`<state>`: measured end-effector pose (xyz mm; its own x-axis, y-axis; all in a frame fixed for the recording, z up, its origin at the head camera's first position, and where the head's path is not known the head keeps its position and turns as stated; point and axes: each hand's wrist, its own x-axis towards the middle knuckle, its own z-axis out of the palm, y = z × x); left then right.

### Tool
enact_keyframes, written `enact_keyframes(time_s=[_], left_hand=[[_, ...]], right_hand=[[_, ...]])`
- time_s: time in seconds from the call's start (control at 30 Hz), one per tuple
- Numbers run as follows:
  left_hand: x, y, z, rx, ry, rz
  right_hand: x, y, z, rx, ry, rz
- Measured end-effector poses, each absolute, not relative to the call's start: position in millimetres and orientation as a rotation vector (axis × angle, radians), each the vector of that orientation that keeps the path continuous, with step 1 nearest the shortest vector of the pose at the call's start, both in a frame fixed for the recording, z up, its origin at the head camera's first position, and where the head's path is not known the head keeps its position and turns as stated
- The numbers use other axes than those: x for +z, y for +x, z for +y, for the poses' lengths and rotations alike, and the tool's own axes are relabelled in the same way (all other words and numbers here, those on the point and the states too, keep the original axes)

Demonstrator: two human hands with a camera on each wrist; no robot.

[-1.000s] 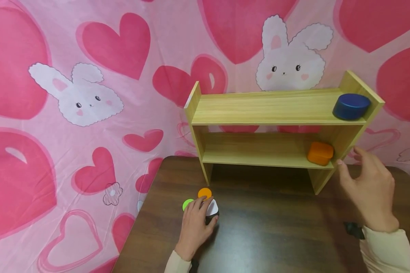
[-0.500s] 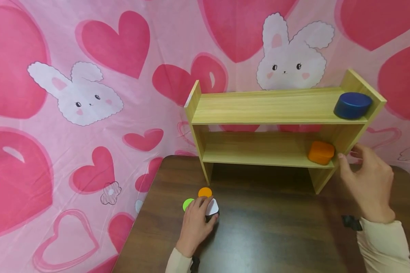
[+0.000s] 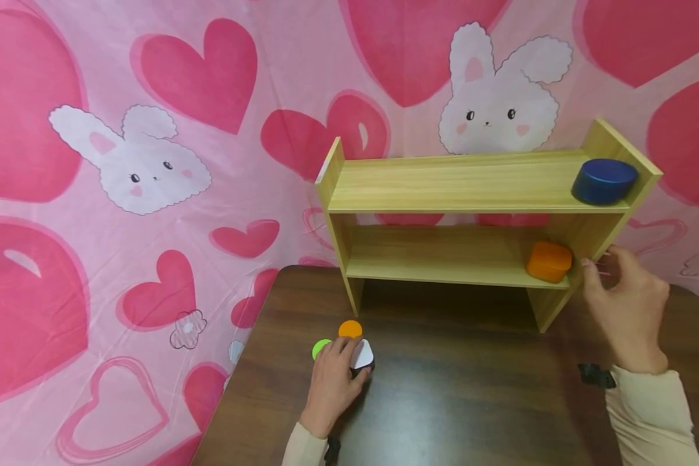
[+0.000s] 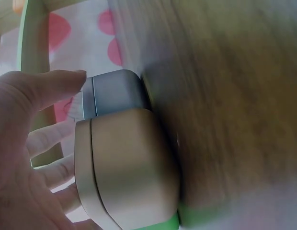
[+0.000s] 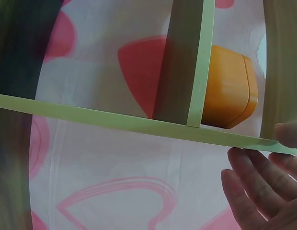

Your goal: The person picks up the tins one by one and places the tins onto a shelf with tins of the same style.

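At the far left, a pink cloth (image 3: 151,259) printed with hearts and rabbits is hanging, and it is running on behind everything. On the dark table (image 3: 443,408), a green-topped tin (image 3: 320,348) is peeking out beside the left hand (image 3: 333,382), which is lying over a small cluster. An orange-topped tin (image 3: 350,328) is standing just behind its fingers, and a gold tin (image 4: 131,167) is sitting beneath them. Its thumb is touching a white-topped tin (image 3: 362,355) — whether it is pinching or merely resting, I cannot tell. Farther right, a wooden shelf (image 3: 454,184) is standing upright, its lower board bearing an orange box (image 3: 549,262), its upper a blue tin (image 3: 604,181). The right hand (image 3: 632,310) is gripping the shelf's right side panel — thumb inside, fingers outside.
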<state>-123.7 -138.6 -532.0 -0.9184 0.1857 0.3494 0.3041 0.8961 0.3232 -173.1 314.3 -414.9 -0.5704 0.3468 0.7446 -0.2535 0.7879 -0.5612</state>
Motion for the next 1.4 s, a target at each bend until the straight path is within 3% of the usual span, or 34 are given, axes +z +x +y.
enact_keyframes(time_s=[1.4], left_hand=[[-533.7,-132.1,-135.6,-0.602,-0.332,-2.877]], right_hand=[[-420.2,-179.4,321.2,0.805,-0.051,-1.984]])
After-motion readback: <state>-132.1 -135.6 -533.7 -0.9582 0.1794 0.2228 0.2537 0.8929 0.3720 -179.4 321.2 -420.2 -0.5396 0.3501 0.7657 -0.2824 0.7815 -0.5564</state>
